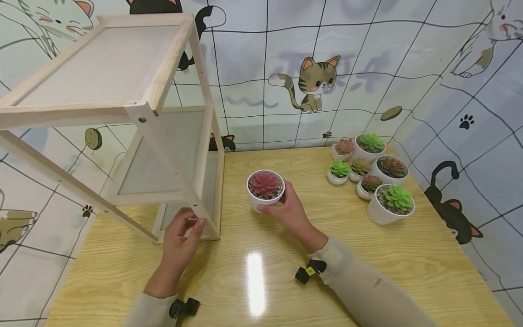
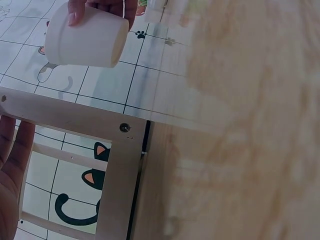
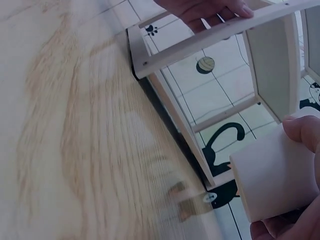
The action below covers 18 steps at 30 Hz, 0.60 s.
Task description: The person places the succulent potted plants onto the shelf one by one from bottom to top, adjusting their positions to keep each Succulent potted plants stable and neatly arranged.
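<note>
My right hand (image 1: 288, 211) holds a white pot (image 1: 257, 201) by its side, thumb in front and fingers round the far side. A dark red succulent (image 1: 264, 184) sits in gravel inside it. The pot is raised over the table, as its bare white wall (image 3: 280, 167) in the right wrist view and its underside edge in the left wrist view show. At the wooden shelf (image 1: 163, 150), my left hand (image 1: 181, 243) grips the front post low down, thumb on the near side and other fingers partly hidden behind the post.
Several potted succulents, among them a large bright green one (image 1: 394, 202) and a small green one (image 1: 339, 170), cluster at the table's (image 1: 229, 281) back right. The tall shelf stands at the left, its top panel (image 1: 98, 63) near head height. A cat-print wall (image 1: 245, 68) closes off the back.
</note>
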Tool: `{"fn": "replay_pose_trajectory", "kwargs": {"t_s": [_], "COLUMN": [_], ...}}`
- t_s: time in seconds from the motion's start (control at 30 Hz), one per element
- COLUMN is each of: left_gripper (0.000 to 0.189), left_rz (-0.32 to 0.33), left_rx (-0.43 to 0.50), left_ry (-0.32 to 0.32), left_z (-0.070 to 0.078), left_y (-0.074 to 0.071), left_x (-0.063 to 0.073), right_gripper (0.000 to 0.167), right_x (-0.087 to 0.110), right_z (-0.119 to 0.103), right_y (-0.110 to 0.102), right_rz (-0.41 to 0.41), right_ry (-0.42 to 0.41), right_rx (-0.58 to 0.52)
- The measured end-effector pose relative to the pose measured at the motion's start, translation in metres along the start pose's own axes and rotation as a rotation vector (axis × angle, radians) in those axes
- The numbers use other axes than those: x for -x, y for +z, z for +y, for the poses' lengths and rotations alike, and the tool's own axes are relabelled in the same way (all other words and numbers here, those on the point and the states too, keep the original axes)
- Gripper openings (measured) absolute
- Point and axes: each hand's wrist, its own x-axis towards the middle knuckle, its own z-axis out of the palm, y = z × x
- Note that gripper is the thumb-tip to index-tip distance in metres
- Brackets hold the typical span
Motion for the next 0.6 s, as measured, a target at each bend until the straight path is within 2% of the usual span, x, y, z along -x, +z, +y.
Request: {"fn": "replay_pose_trajectory", "kwargs": {"t_s": [0.2,0.4,0.6], "left_gripper": [0.012,0.016,0.023], "left_rz": [-0.003,-0.002,-0.006], "left_rx": [-0.012,-0.018,-0.055], "left_ry": [-0.009,0.023,-0.03], "left_z": [-0.001,-0.001,0.0], "left_y": [-0.001,-0.001,-0.002], "left_x": [0.002,0.002,0.002], "right_gripper": [0.089,0.091,0.091], "right_x": [0.001,0.004,0.004], "right_z": [-0.002,-0.006,-0.006], "right_y": [0.017,0.033,0.049], "right_rz": [-0.048,-0.1,-0.131], "right_ry": [-0.021,-0.014,-0.011], "right_rx": [-0.007,-0.005,0.029]}}
